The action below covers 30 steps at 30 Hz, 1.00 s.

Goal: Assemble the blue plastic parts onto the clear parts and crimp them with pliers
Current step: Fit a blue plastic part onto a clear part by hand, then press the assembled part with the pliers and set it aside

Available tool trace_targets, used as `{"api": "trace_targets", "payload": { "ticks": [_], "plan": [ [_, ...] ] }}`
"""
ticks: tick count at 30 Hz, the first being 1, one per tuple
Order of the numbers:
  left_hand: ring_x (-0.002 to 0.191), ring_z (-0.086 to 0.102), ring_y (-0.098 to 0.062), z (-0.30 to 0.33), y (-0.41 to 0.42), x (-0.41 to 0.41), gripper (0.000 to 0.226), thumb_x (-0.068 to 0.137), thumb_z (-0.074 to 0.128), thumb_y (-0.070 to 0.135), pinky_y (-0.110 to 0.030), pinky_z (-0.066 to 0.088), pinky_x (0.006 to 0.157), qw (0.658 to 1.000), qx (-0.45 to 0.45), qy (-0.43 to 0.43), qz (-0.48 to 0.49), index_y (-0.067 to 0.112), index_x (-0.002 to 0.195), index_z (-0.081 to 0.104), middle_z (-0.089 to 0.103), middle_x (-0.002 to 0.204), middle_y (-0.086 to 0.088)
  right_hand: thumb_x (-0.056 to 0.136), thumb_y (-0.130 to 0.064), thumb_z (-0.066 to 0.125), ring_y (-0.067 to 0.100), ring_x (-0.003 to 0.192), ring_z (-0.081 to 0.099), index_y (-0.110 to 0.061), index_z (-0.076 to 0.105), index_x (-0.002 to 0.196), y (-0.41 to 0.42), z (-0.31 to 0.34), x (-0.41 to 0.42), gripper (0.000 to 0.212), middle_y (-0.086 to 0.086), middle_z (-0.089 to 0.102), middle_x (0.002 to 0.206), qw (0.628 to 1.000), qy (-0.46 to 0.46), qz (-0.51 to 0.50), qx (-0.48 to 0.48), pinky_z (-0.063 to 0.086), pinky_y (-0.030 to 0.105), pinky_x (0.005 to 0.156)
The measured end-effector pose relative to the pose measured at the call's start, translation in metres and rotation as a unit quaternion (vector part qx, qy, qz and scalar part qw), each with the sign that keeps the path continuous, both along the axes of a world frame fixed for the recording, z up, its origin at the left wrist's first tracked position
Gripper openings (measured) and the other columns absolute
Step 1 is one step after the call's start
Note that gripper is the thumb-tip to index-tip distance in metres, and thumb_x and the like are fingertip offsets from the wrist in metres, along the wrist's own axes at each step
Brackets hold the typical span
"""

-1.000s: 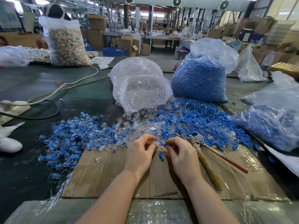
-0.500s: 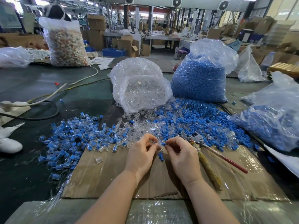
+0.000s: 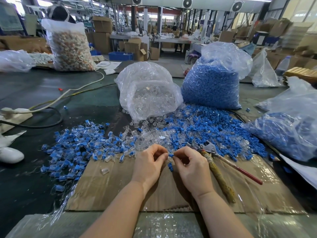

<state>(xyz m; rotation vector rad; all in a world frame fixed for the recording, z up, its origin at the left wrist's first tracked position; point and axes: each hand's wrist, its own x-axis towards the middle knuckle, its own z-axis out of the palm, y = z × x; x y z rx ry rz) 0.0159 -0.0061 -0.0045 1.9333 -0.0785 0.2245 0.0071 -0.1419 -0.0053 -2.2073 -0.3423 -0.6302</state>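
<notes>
Both hands meet above the cardboard [image 3: 120,186]. The right hand [image 3: 192,166] pinches a blue part [image 3: 171,154] between thumb and forefinger; the left hand [image 3: 149,164] pinches a clear part [image 3: 169,158] against it. The pliers [image 3: 217,162] lie just right of the right hand, untouched

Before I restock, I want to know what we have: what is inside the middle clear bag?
The clear bag holds clear plastic parts, some spilling from its mouth onto the table. How deep they lie behind the crumpled film cannot be seen.
</notes>
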Motion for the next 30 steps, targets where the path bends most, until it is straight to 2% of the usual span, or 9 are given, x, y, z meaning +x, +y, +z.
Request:
{"api": "trace_targets", "payload": {
  "ticks": [6,11,14,17,19,24,30],
  "plan": [
    [0.074,0.064,-0.009,-0.0003,-0.0002,-0.0002,0.013,0.083,0.067,0.011,-0.030,0.055,0.076,0.999,0.021,0.003,-0.027,0.024,0.082,0.065,0.068,0.076,0.004,0.077,-0.010,0.072,0.018,0.073,0.061,-0.012,0.068,0.079,0.0010,-0.0002,-0.0010,0.005,-0.003,0.067,0.075,1.000,-0.006,-0.011,-0.029,0.052,0.039,0.070],
    [0.077,0.065,-0.012,0.0002,0.0012,0.0000,0.014,0.085,0.065,0.012,-0.032,0.055,0.078,0.999,0.021,0.012,-0.043,0.026,0.083,0.064,0.068,0.080,0.002,0.080,-0.014,0.072,0.016,0.075,0.061,-0.012,0.070,0.083,0.0012,0.0003,-0.0013,0.004,-0.003,0.068,0.079,0.999,-0.010,-0.005,-0.046,0.052,0.037,0.072],
    [0.077,0.066,-0.011,0.0001,0.0011,0.0002,0.016,0.086,0.063,0.010,-0.029,0.056,0.076,0.999,-0.007,0.018,-0.039,0.026,0.082,0.063,0.068,0.081,0.002,0.082,-0.018,0.070,0.014,0.076,0.059,-0.013,0.069,0.087,0.0022,0.0017,-0.0023,0.008,-0.004,0.066,0.079,0.999,-0.012,-0.010,-0.040,0.052,0.034,0.071],
    [0.077,0.066,-0.006,0.0001,0.0013,0.0003,0.020,0.087,0.061,0.010,-0.022,0.056,0.072,0.999,-0.025,0.025,-0.039,0.030,0.084,0.061,0.067,0.083,0.003,0.079,-0.012,0.071,0.014,0.076,0.057,-0.011,0.067,0.087,0.0027,0.0027,-0.0017,0.009,-0.004,0.063,0.079,0.999,-0.028,-0.015,-0.031,0.052,0.035,0.070],
    [0.079,0.066,-0.006,-0.0002,0.0018,0.0007,0.021,0.088,0.061,0.010,-0.022,0.056,0.074,0.999,-0.020,0.024,-0.041,0.031,0.088,0.060,0.068,0.085,0.002,0.078,-0.008,0.071,0.012,0.077,0.056,-0.013,0.068,0.090,0.0024,0.0027,-0.0013,0.013,-0.007,0.061,0.081,0.999,-0.025,-0.005,-0.034,0.051,0.034,0.072],
    [0.073,0.066,-0.006,0.0011,0.0016,-0.0002,0.015,0.088,0.060,0.006,-0.013,0.051,0.063,0.998,-0.046,0.018,-0.046,0.017,0.094,0.067,0.069,0.082,-0.001,0.078,-0.009,0.071,0.013,0.083,0.057,-0.017,0.071,0.095,0.0010,0.0025,-0.0005,0.019,-0.006,0.061,0.085,0.999,-0.011,0.010,-0.051,0.050,0.032,0.076],
    [0.072,0.066,-0.008,0.0015,0.0013,-0.0001,0.012,0.087,0.061,0.007,-0.016,0.053,0.064,0.998,-0.036,0.015,-0.044,0.018,0.091,0.066,0.069,0.080,0.000,0.078,-0.009,0.071,0.011,0.083,0.056,-0.017,0.071,0.096,0.0007,0.0031,-0.0009,0.020,-0.007,0.060,0.086,0.998,0.001,0.014,-0.060,0.051,0.032,0.077]
  ]
}}
